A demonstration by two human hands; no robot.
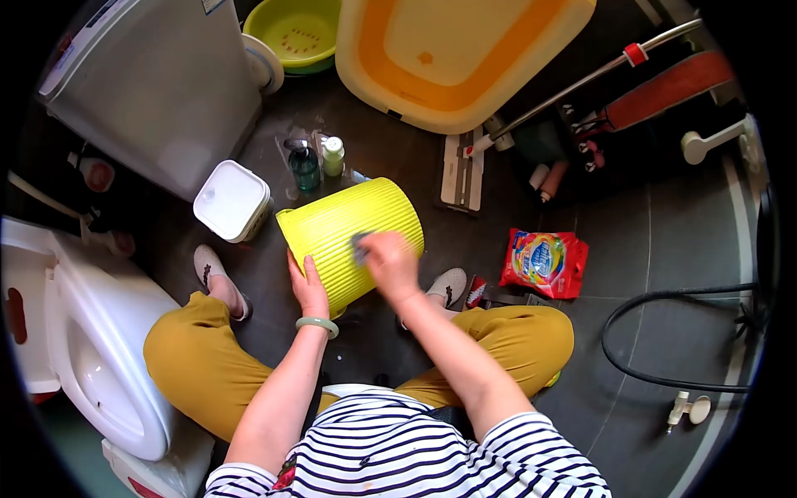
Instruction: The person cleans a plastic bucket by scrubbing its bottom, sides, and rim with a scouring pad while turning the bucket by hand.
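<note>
Nearest: your striped shirt [390,455]. Yellow bucket [340,228] tilted between your knees [523,340], inside the floor's [610,332] edges. Left hand's [309,289] grip clasps its lower side; right hand's [390,264], a dark cloth [359,247]. Probably light, stiff, slick; take the rim.

The left hand [309,289] grips a ribbed yellow bin [342,228] near its eight o'clock edge; the blurred right hand [390,264] holds a dark wad [359,248] against it. From the bin, a white-lidded tub [232,199] sits at ten o'clock, two bottles [304,169] at eleven, a red packet [544,263] at three, a toilet [124,353] at eight.
</note>
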